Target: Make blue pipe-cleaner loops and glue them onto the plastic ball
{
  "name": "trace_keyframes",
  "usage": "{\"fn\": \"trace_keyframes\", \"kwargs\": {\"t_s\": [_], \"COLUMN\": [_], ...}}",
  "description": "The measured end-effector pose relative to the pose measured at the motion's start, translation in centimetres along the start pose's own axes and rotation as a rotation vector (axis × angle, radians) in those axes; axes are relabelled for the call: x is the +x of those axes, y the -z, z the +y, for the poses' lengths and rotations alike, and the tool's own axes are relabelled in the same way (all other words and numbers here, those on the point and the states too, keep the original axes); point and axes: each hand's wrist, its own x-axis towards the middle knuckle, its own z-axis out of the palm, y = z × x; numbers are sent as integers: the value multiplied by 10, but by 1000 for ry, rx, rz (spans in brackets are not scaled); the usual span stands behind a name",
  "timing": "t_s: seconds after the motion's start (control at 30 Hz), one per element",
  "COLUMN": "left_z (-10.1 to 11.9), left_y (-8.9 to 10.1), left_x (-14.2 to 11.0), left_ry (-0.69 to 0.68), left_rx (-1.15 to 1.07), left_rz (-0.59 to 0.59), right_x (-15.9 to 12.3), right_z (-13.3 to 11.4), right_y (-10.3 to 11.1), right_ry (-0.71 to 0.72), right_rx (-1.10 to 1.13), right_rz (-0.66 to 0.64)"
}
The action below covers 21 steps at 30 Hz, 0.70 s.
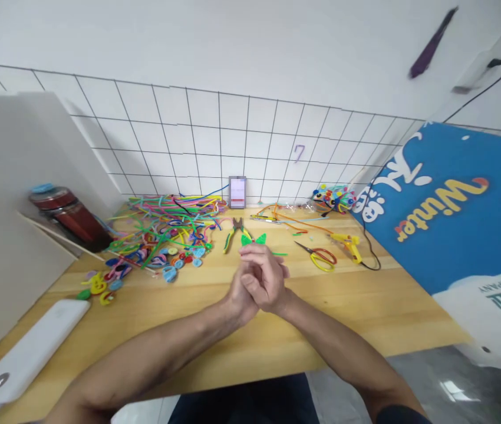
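Note:
Both of my hands meet over the middle of the wooden table (365, 306). My left hand (240, 294) and my right hand (264, 277) are closed and pressed together around a green pipe-cleaner piece (253, 239), whose two pointed tips stick up just above my fingers. A thin green end pokes out to the right of my right hand. Yellow-handled pliers (231, 232) lie just beyond my hands.
A heap of coloured pipe cleaners (166, 221) and small coiled shapes lies at the left back. Scissors (320, 257) and a yellow glue gun (348, 244) lie to the right. A phone (237, 192) leans on the tiled wall. A red jar (71, 217) and white case (33, 350) sit left. A blue box (462, 212) stands right.

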Motion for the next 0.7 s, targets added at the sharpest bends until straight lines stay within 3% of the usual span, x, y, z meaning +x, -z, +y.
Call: {"fn": "trace_keyframes", "kwargs": {"t_s": [0.1, 0.2, 0.3, 0.37, 0.4, 0.53, 0.7], "left_z": [18, 32, 32, 23, 17, -10, -36], "left_y": [13, 39, 74, 96, 105, 119, 115], "left_x": [-3, -3, 2, 9, 13, 34, 61], "left_ry": [178, 31, -169, -184, -174, -105, 8], "left_rx": [-332, -255, 28, 219, 277, 457, 537], "left_rz": [86, 214, 467, 569, 595, 498, 321], "right_x": [-20, -32, -31, -27, -26, -28, -34], "right_z": [2, 16, 47, 73, 86, 119, 130], "right_y": [1, 19, 43, 53, 55, 47, 31], "right_ry": [69, 40, -304, -598, -706, -838, -897], "right_rx": [50, 66, 33, 13, 21, 79, 141], "right_rz": [-62, -70, 172, 302, 304, 207, 139]}}
